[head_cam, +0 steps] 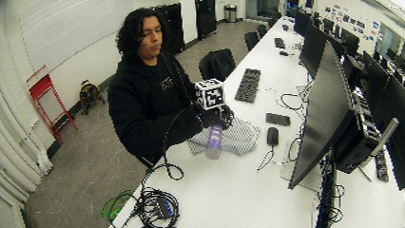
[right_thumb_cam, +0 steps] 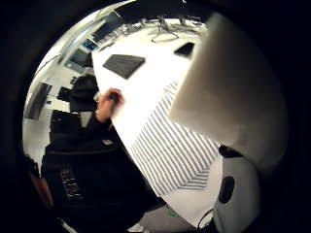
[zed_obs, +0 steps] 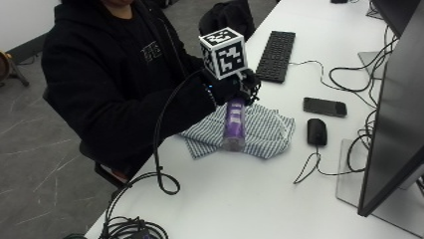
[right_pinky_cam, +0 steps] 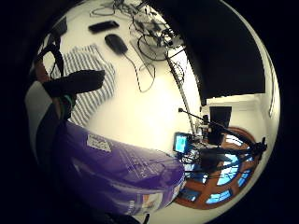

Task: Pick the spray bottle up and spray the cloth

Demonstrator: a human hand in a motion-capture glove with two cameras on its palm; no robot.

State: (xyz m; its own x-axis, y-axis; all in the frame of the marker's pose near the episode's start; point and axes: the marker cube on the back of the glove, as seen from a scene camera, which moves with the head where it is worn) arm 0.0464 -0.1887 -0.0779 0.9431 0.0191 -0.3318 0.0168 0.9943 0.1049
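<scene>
The spray bottle (zed_obs: 234, 124) hangs upright from the gloved right hand (zed_obs: 228, 85), its long axis running straight down from the palm, its purple body below the fingers and its base just above the cloth (zed_obs: 265, 130). Whether the base touches the cloth or hovers over it cannot be told. The hand has its fingers curled round the bottle's top, at the head and neck; the trigger and nozzle are hidden by the glove, so which way the nozzle points is not visible. In the little finger side palm view the purple body (right_pinky_cam: 117, 168) fills the space next to the palm, with the striped cloth (right_pinky_cam: 91, 88) lying beyond it on the white table (zed_obs: 265, 199).

My judgement: the pick-up is done, and the spray turns on aiming the nozzle down at the cloth directly beneath the hand.

Outward from the hand, past the cloth, lie a mouse (zed_obs: 317, 131) and a phone (zed_obs: 324, 106); a keyboard (zed_obs: 276, 49) sits further off
</scene>
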